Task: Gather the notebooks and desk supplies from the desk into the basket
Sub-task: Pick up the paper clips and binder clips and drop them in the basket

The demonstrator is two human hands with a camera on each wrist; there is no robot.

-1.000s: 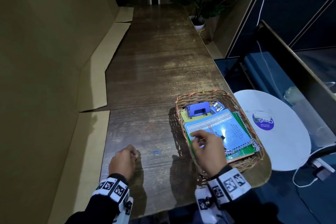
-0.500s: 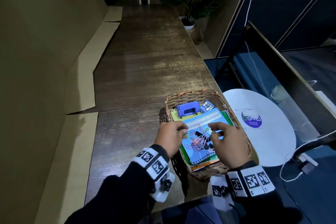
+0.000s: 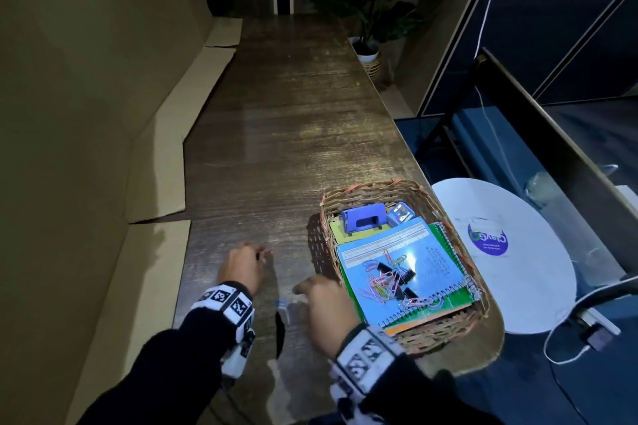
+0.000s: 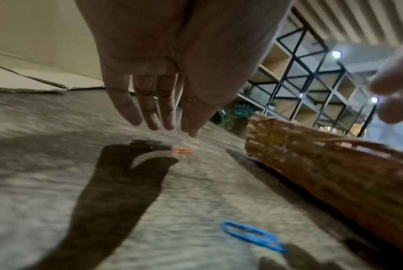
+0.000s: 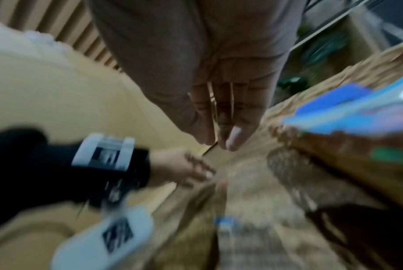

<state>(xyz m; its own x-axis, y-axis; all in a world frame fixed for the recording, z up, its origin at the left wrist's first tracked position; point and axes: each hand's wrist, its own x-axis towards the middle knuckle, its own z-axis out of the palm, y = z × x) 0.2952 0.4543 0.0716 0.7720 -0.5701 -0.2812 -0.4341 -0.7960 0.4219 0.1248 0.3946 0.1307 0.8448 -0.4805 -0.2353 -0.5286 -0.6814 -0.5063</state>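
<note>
Head view: both hands' fingers straight, empty, beside woven wicker basket (image 3: 373,188) on grained desk (image 3: 276,121).

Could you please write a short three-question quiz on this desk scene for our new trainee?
1. True or false: the orange paper clip lies inside the woven wicker basket.
2. Which item rests on the wooden desk nearest the right hand?
A. purple hole punch
B. blue paper clip
C. black binder clip
3. Fill in: the heap of coloured paper clips lies on the light blue spiral ______.

Key
1. False; it lies on the desk, just beyond the left hand.
2. B; the blue paper clip.
3. notebook.
</note>
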